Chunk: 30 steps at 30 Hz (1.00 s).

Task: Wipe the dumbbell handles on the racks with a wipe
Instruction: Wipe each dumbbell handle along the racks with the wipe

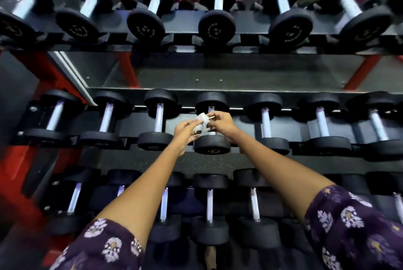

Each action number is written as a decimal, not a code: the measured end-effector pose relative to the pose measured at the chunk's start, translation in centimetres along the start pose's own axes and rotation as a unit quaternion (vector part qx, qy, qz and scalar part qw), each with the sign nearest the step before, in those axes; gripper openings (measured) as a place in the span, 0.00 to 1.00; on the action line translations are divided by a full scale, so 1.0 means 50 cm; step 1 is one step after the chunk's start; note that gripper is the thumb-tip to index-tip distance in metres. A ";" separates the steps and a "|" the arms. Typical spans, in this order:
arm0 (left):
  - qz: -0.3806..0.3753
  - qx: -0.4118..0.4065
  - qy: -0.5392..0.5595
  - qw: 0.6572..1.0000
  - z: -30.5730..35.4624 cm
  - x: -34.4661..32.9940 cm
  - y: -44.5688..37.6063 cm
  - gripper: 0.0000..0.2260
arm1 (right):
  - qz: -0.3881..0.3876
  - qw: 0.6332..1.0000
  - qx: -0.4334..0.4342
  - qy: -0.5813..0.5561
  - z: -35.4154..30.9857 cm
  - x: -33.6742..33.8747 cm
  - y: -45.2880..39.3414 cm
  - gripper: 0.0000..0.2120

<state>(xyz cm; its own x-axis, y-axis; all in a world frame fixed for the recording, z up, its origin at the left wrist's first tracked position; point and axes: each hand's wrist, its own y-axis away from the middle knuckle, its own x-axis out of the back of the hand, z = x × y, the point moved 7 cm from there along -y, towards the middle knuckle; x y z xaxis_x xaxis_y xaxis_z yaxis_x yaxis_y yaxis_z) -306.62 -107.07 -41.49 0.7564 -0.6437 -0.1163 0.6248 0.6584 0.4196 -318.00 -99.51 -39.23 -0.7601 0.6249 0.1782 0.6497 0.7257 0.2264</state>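
Left hand [185,130] and right hand [222,121] both pinch a crumpled white wipe [201,123] over the smooth metal handle of a middle-row dumbbell [212,143] with round matte black ends; its end marking is too blurred to read.

A red-painted steel frame post [17,173] rises well left of the fingers. A dark speckled rubber floor strip [218,164] runs just below them, and purple floral fabric sleeves [353,226] nearest the camera.
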 end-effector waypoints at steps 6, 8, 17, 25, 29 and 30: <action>0.006 -0.034 -0.016 0.999 -0.006 -0.037 0.060 0.09 | -0.030 0.999 -0.034 -0.014 -0.001 0.040 0.095 0.13; 0.012 -0.040 -0.021 0.999 -0.008 -0.053 0.077 0.10 | -0.028 0.999 -0.032 -0.021 0.001 0.058 0.109 0.11; 0.076 -0.035 -0.002 0.997 -0.028 -0.117 0.077 0.16 | -0.120 0.991 -0.058 -0.024 0.028 0.100 0.076 0.14; 0.176 0.003 0.064 0.982 -0.095 -0.155 0.010 0.17 | -0.235 0.970 -0.013 0.056 0.059 0.128 -0.006 0.04; 0.265 0.001 0.072 0.961 -0.139 -0.136 -0.013 0.12 | -0.208 0.972 0.016 0.110 0.094 0.137 -0.067 0.09; 0.305 -0.007 0.029 0.952 -0.146 -0.124 -0.011 0.07 | -0.191 0.976 0.010 0.100 0.104 0.144 -0.085 0.10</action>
<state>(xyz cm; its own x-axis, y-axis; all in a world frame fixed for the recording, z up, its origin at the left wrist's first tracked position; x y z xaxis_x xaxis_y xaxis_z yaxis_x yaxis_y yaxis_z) -310.26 -100.58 -47.57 0.9885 -0.1178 0.0949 0.0686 0.9083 0.4126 -326.17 -96.62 -43.90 -0.9327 0.2403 0.2689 0.3172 0.9015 0.2944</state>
